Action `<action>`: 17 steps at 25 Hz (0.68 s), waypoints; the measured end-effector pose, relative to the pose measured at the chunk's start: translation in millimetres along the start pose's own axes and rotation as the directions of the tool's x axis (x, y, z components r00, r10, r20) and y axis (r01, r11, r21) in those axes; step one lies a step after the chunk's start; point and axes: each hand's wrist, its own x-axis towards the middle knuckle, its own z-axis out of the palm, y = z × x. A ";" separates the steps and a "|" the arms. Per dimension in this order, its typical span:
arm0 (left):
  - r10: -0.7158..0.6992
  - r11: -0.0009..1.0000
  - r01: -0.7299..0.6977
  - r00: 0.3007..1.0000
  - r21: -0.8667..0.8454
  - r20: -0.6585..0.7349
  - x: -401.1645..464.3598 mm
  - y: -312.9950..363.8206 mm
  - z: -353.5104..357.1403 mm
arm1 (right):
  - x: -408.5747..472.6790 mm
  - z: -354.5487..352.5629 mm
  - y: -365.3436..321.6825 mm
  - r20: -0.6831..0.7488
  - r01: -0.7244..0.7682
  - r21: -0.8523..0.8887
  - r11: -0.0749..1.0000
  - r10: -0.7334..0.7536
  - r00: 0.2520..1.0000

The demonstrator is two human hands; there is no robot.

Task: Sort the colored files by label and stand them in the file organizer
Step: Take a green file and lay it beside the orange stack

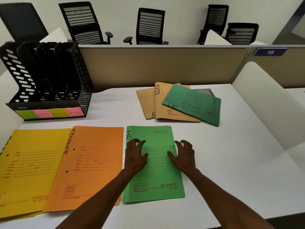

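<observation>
hands on green hr file, organizer unfilled

hands rest on the near green file, which lies flat on the white desk directly in front of the person. left hand lies on the file's left part beside the handwritten "hr", fingers bent and spread, tips pressing the cover, gripping nothing. right hand sits at the file's right edge, fingers clawed over that edge and thumb on the cover; whether it pinches the edge cannot be told.

just left of the green file lies an orange file marked "finance", its left side overlapping a yellow file whose label is cut off.

farther back, right of centre, a loose pile: two tan files, one reading "admin", with a second green file marked "hr" lying across them at a tilt.

at the far left stands the black file organizer, four perforated slots holding no files. sticky labels in green and pink line its front base; "finance" and "admin" are legible, the others are not.

behind the partition, black office chairs.
</observation>
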 end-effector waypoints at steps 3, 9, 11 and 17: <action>0.021 1.000 -0.021 1.000 -0.001 0.008 16.9 20.6 7.5 | 21.3 -15.4 18.1 -0.057 -0.015 -0.023 1.000 0.014 0.998; 0.058 0.998 -0.057 0.998 -0.033 0.023 55.1 69.0 27.0 | 75.6 -48.5 57.4 -0.044 -0.077 -0.078 0.994 0.074 0.996; 0.066 0.997 -0.065 0.997 -0.031 0.041 66.1 85.4 36.2 | 98.8 -60.0 75.3 0.053 -0.075 -0.174 0.982 0.085 0.995; 0.081 0.995 -0.077 0.994 -0.062 0.069 93.7 123.6 73.4 | 159.7 -80.3 121.8 0.104 -0.103 -0.238 0.966 0.131 0.986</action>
